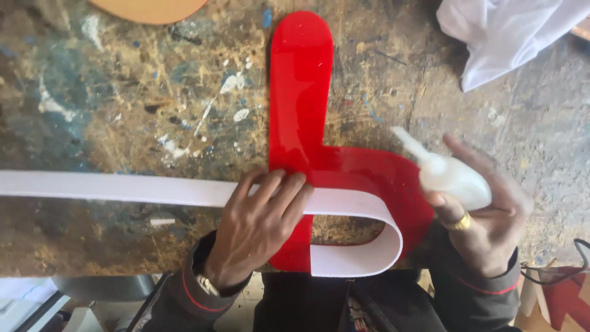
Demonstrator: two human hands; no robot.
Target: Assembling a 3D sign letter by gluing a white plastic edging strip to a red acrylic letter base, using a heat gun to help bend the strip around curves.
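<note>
Paint-spattered wooden workbench point(123, 92) (worn, blotched blue and white); white cloth point(504, 31) at the corner.

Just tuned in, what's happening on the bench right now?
A person is working on a red acrylic letter shape lying flat on a paint-spattered workbench. The left hand presses a white strip on edge against the letter; the strip runs in from the left and curves around the letter's rounded part. The right hand holds a small white squeeze bottle, nozzle aimed toward the letter. A white cloth lies at the far right corner.
</note>
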